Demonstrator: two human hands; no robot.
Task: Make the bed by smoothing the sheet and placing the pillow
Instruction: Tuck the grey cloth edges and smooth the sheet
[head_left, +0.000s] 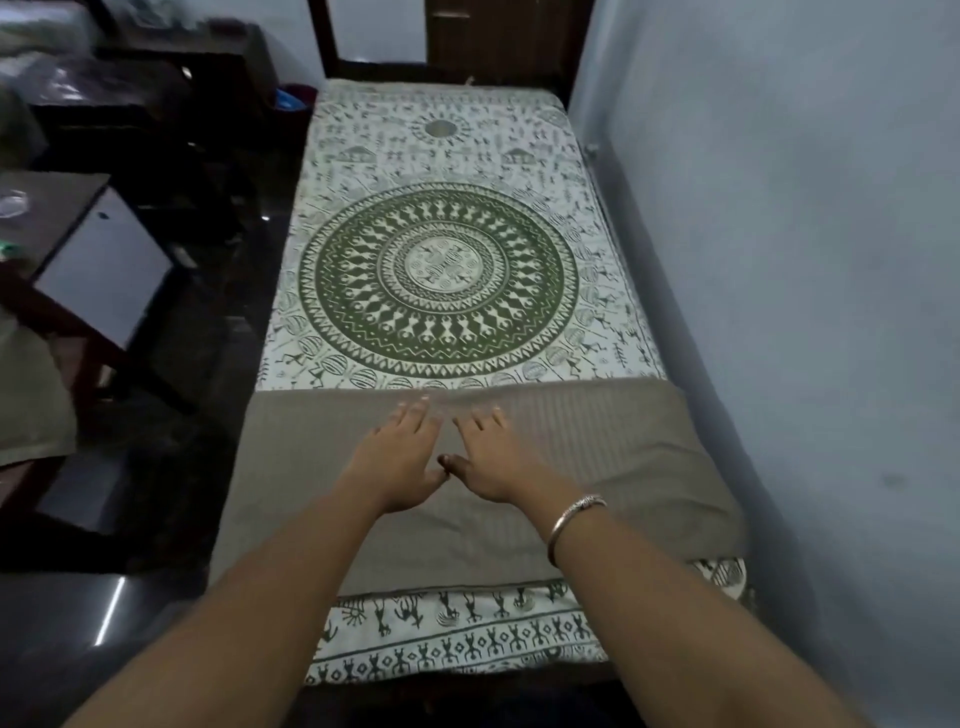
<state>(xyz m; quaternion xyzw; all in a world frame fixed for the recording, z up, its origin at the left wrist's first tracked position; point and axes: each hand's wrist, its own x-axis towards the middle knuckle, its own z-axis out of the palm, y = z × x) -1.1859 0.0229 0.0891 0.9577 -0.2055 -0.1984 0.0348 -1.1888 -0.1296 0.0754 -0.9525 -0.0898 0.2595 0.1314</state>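
Observation:
A white sheet (441, 156) with a green mandala print covers the narrow bed and lies flat. Across the bed's near end lies a folded grey-brown striped cloth (613, 467). Both my hands rest flat on that cloth, side by side, with the thumbs touching. My left hand (397, 457) has its fingers straight and pointing away from me. My right hand (496, 457) lies the same way, with a metal bangle on its wrist. No pillow shows in this view.
A pale blue wall (805, 260) runs along the bed's right side. Dark furniture (156, 130) and a small table (78, 249) stand left of the bed across a dark, shiny floor strip. A dark wooden headboard (452, 67) closes the far end.

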